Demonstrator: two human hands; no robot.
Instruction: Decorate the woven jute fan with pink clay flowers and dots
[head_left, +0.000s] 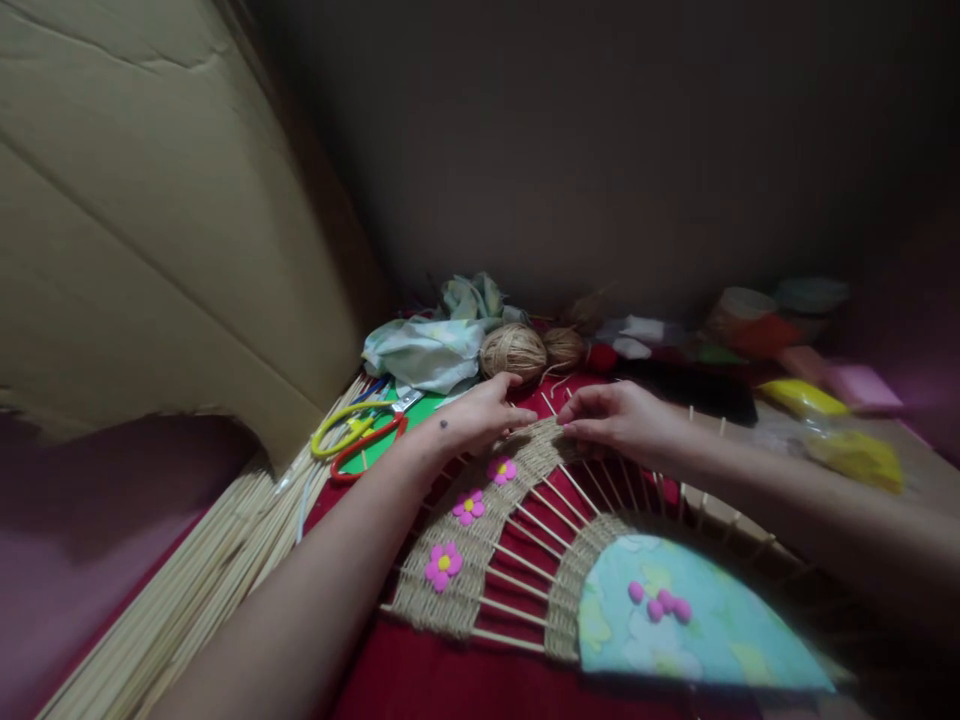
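A half-round fan (pixel 574 570) of thin sticks lies on red cloth. Its outer woven twine band (pixel 450 605) carries pink clay flowers (pixel 444 566) with yellow centres. The fan's inner part is covered with pale blue floral fabric (pixel 637 640), on which several small pink balls (pixel 664 602) rest. My left hand (pixel 484 412) is at the band's upper edge, fingers apart and reaching over it. Opposite it, my right hand (pixel 619 418) has thumb and fingertips pinched together at the band. Whatever they pinch is too small or hidden to make out.
Scissors (pixel 364 435) with yellow and orange handles lie left of the fan, near a bundle of sticks (pixel 202 580). Behind are twine balls (pixel 514 352) and crumpled floral cloth (pixel 427 352). Cardboard (pixel 150 200) stands left. Yellow packets (pixel 855 455) lie right.
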